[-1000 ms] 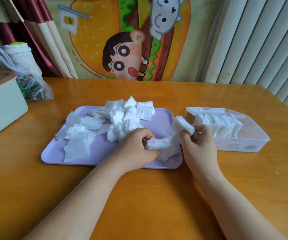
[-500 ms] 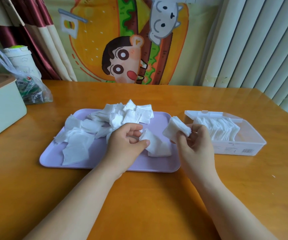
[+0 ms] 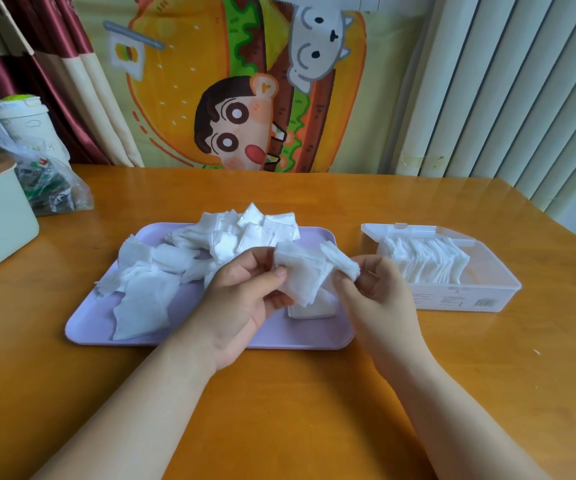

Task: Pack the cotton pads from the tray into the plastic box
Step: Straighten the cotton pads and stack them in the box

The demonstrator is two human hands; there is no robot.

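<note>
Both hands grip pads above the tray's 3 o'clock end. The left hand (image 3: 245, 299) pinches a loose fan of cotton pads (image 3: 300, 275) btwn thumb and forefingers. The right hand (image 3: 373, 299) has its fingers curled round a tighter small stack (image 3: 343, 263). The two bunches touch.

The table (image 3: 279, 410) carries everything. The purple tray (image 3: 210, 330) sits centre, w/ the plastic box (image 3: 470, 299) just beside it at 3 o'clock; its lid looks folded back toward 12. A loose pile (image 3: 148, 282) covers the tray from approx 9 to 12. A neat little stack (image 3: 310, 310) lies flat on the tray under the hands, approx 4 o'clock.

Step in hand, as I judge it: squaring the fan onto the stack before boxing.
- Hold by the edges w/ light pressure, since cotton should crush and fluff easily.
- Line up the corners first, then close the fan flat against the stack.
- Carry it as one block. Loose sheets could slip out en route.
- Turn the block on edge before lowering it into the free gap at the box's 3 o'clock end.

Pointing: the right hand's stack runs approx 10 to 4, tilted. The fan hangs w/ faces toward the camera and corners down toward 6. The box's long axis lies approx 9 to 3. The row inside (image 3: 425, 263) stands on edge along that axis, leaning.
</note>
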